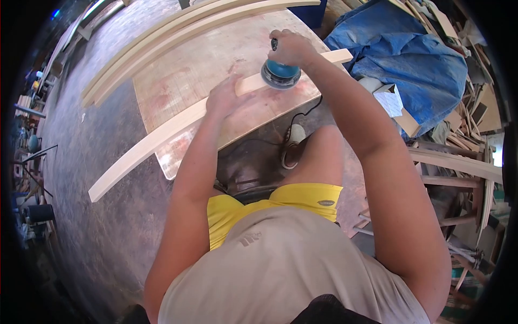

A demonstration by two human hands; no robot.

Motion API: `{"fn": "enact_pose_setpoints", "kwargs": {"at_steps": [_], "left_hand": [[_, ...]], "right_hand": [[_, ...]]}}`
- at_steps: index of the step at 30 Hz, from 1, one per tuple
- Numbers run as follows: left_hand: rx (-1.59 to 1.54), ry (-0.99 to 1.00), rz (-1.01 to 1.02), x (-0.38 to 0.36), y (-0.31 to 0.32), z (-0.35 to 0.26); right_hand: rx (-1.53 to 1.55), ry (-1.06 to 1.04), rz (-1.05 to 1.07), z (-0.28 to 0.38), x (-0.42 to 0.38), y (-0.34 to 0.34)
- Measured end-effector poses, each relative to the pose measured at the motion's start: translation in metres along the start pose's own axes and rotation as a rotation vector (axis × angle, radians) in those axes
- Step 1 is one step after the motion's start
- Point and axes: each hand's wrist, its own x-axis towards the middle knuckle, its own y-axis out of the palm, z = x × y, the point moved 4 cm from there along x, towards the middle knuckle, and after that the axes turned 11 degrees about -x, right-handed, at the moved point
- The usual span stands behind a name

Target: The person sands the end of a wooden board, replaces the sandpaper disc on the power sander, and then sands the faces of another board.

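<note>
A long pale wooden strip (154, 139) lies across the low worktable (167, 92), its left end sticking out past the table edge. My left hand (222, 97) holds the strip near its middle, fingers over the far side and thumb towards the near side; the hand is slightly blurred. With my right hand (294, 47) I grip the top of a teal orbital sander (281, 73). The sander's round pad sits on the strip, to the right of my left hand. From the sander's side a black cord (310, 112) runs down below the table.
More wooden strips (178, 40) lie along the table's far side. A blue tarp (399, 59) covers a heap at the right, beside scrap wood (469, 129) and a wooden frame (453, 181). My legs are close to the table's near edge. Tools line the far left.
</note>
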Motion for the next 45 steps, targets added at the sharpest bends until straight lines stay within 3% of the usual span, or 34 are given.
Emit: {"fn": "enact_pose_setpoints", "kwargs": {"at_steps": [5,8,11,17,21,23,29,45], "left_hand": [[-0.079,-0.007,0.026,-0.004,-0.005,-0.006],[-0.136,0.119,-0.121,-0.003,-0.003,-0.003],[-0.291,-0.005,-0.090,-0.009,-0.013,-0.010],[-0.333,0.035,-0.101,-0.002,-0.007,0.005],[-0.261,-0.008,-0.040,0.000,-0.005,0.002],[-0.081,0.153,-0.088,0.004,0.001,0.004],[0.037,0.049,0.035,0.005,0.005,0.002],[0.123,0.077,0.022,0.006,0.015,0.005]], "right_hand": [[0.010,-0.030,-0.008,0.050,-0.007,-0.011],[0.047,-0.133,-0.068,0.074,-0.016,-0.019],[0.084,-0.083,-0.012,0.095,-0.018,-0.026],[0.119,-0.126,0.023,0.103,-0.018,-0.025],[0.123,-0.085,0.036,0.082,-0.015,-0.024],[0.113,-0.068,0.042,0.066,-0.012,-0.022],[0.056,0.063,0.007,0.006,0.003,-0.006],[-0.016,0.388,0.002,-0.174,0.035,0.020]]}}
